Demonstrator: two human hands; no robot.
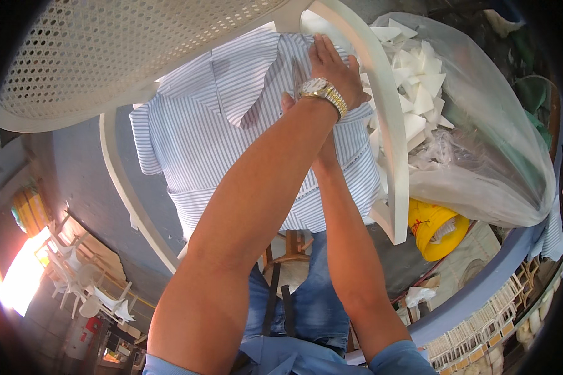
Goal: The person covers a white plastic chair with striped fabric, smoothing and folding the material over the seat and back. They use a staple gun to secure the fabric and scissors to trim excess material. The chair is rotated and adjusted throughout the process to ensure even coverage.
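Note:
A blue-and-white striped fabric cover (200,144) lies spread over the seat of a cream armchair, with a loose flap (241,75) folded on top. My left hand (334,65), with a gold-and-silver watch at its wrist, rests on the far right of the cover, its fingers stretched out near the chair's arm. The left forearm crosses over my right one. My right hand (286,102) is mostly hidden under the left wrist, with only a fingertip showing beside it on the fabric. A thin grey pointed thing (297,74) stands just beyond that wrist; its kind is unclear.
The chair's perforated back (131,50) and curved right arm (381,106) frame the cover. To the right, a large clear plastic bag (481,144) holds white foam offcuts (419,87). Below it sits a yellow bucket (438,231). White chairs (84,269) stand at the far left.

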